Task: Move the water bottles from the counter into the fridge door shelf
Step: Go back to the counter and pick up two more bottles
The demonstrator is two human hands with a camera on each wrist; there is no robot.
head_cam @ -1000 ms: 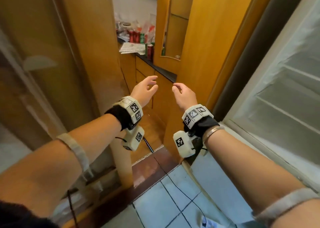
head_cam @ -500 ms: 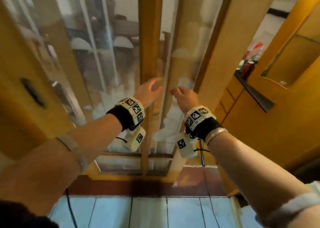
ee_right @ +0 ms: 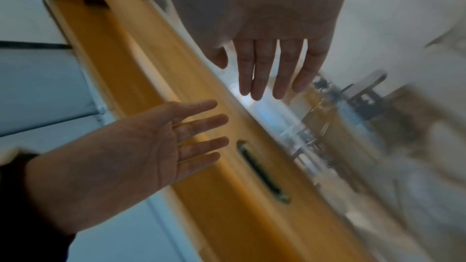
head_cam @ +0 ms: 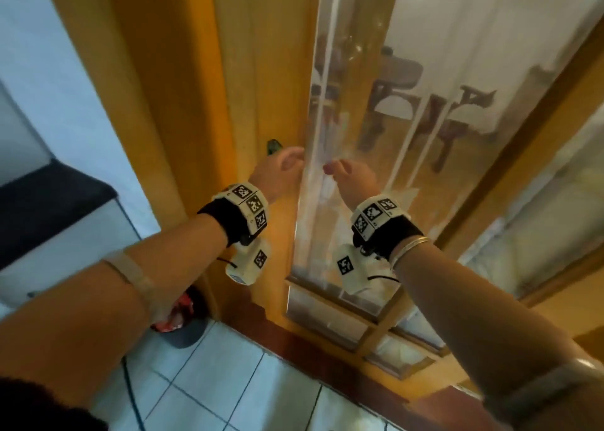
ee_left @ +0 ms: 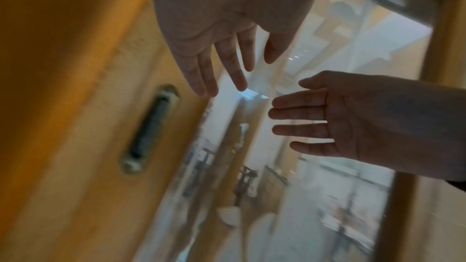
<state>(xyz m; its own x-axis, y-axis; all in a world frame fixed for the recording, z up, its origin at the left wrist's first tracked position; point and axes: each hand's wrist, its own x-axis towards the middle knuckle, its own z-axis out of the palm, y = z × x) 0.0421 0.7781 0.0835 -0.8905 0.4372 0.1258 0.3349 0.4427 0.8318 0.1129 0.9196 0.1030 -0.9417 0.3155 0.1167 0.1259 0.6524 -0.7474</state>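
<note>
No water bottle, fridge or door shelf shows in any view. Both hands are held out in the air, empty, in front of a yellow wooden door (head_cam: 261, 70) with a glass pane (head_cam: 408, 103). My left hand (head_cam: 281, 169) has relaxed, straight fingers and hovers near a recessed metal door pull (head_cam: 273, 146). My right hand (head_cam: 349, 178) is beside it, before the glass, fingers also loose. The left wrist view shows the left hand (ee_left: 227, 47) spread, the right hand (ee_left: 327, 121) and the pull (ee_left: 151, 128). The right wrist view shows the right hand (ee_right: 272, 57), left hand (ee_right: 151, 140) and the pull (ee_right: 262, 170).
A dark-topped counter (head_cam: 49, 198) against a pale wall lies at the left. Below my left forearm a dark bin (head_cam: 186, 332) with something red in it stands on the tiled floor (head_cam: 228, 381). A black cable (head_cam: 130, 394) runs over the tiles. Chairs (head_cam: 402, 80) show behind the glass.
The view has swung left, away from the fridge and the far counter with cans, across the glass doors to this door edge. Both hands stay raised and empty.
</note>
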